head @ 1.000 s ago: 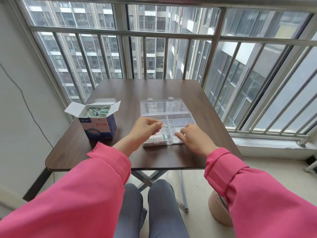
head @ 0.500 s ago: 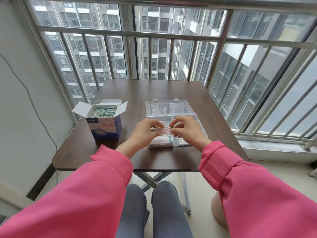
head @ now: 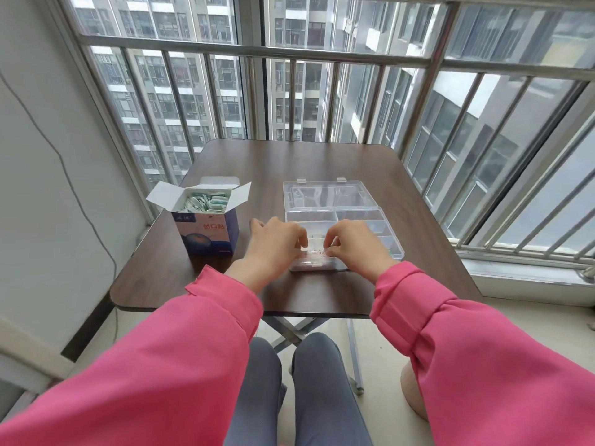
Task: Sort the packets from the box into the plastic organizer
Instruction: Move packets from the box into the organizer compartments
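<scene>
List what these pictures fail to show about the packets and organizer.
- Head view: left hand and right hand cover the organizer's near compartments; contents hidden.
- Packet between the fingertips: mostly covered, print too small.
- Box: packet count unclear, only the top layer shows.

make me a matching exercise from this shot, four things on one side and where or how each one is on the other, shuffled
Things:
1. box
2. organizer lid
3. left hand
4. sleeves

Places or states:
A. clear, folded open flat on the table behind the compartments
B. pink
C. flaps open, packets showing inside, left of the organizer
D. fingers curled at the organizer's near compartment, facing the right hand

Pairs: 1-C, 2-A, 3-D, 4-B
</scene>
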The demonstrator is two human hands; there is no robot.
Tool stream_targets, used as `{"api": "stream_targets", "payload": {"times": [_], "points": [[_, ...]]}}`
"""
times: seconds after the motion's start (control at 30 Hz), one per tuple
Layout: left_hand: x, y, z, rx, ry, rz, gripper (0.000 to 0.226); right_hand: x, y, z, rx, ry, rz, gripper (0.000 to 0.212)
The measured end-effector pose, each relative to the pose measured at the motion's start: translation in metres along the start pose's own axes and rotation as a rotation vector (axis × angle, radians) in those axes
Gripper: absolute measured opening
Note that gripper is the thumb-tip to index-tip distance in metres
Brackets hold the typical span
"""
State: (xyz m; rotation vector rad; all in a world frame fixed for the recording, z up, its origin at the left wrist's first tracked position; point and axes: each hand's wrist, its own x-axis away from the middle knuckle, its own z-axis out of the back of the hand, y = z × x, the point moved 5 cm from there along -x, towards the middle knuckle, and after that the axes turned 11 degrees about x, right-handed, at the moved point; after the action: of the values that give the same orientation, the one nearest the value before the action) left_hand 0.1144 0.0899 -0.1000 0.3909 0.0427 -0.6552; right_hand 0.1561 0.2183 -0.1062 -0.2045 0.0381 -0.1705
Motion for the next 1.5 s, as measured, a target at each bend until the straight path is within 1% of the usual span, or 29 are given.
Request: {"api": "stream_targets", "payload": {"times": [0.1,0.2,0.37,0.47,0.57,0.63,0.7,0.77,0.83,0.9,1.0,1.07,1.13,1.23,1.33,1.5], "points": [[-0.002,0.002,-0.001,-0.055,-0.013,-0.006,0.02,0.0,-0.002,-0.002,0.026,-0.006,0.005,0.015],[-0.003,0.003,-0.002,-0.051,-0.028,0.003,0.024,0.0,-0.002,-0.002,0.039,-0.007,0.006,0.014],[-0.002,0.001,-0.003,0.025,-0.06,0.046,0.027,0.003,-0.002,0.002,0.024,-0.005,0.015,0.016],[0.003,0.0,0.002,0.087,-0.039,0.063,0.027,0.007,-0.005,0.008,0.008,0.017,0.019,0.021],[0.009,0.001,0.017,0.154,0.069,0.026,0.027,0.007,-0.011,0.017,-0.026,0.087,0.029,0.023],[0.017,0.002,0.034,0.243,0.208,-0.063,0.026,0.006,-0.021,0.023,-0.091,0.148,0.042,0.023],[0.026,0.001,0.052,0.373,0.368,-0.162,0.031,0.005,-0.034,0.031,-0.155,0.216,0.075,0.022],[0.035,-0.01,0.067,0.363,0.488,-0.201,0.039,0.004,-0.053,0.038,-0.192,0.291,0.133,0.025],[0.039,-0.032,0.079,0.284,0.524,-0.137,0.045,0.001,-0.075,0.044,-0.187,0.335,0.191,0.029],[0.036,-0.059,0.087,0.197,0.466,-0.036,0.056,-0.006,-0.097,0.044,-0.13,0.327,0.255,0.035],[0.028,-0.099,0.093,0.067,0.25,0.071,0.078,-0.016,-0.127,0.039,-0.008,0.235,0.325,0.038],[0.023,-0.116,0.094,0.012,0.119,0.1,0.087,-0.024,-0.141,0.036,-0.021,0.203,0.335,0.032],[0.019,-0.128,0.092,0.0,0.057,0.112,0.088,-0.032,-0.151,0.037,-0.11,0.238,0.314,0.025],[0.02,-0.133,0.089,-0.024,0.076,0.095,0.082,-0.042,-0.158,0.037,-0.151,0.276,0.267,0.018],[0.026,-0.134,0.09,0.007,0.155,0.079,0.074,-0.049,-0.165,0.034,-0.061,0.235,0.25,0.013],[0.033,-0.134,0.086,0.121,0.231,0.076,0.068,-0.051,-0.172,0.032,-0.007,0.196,0.24,0.009]]}}
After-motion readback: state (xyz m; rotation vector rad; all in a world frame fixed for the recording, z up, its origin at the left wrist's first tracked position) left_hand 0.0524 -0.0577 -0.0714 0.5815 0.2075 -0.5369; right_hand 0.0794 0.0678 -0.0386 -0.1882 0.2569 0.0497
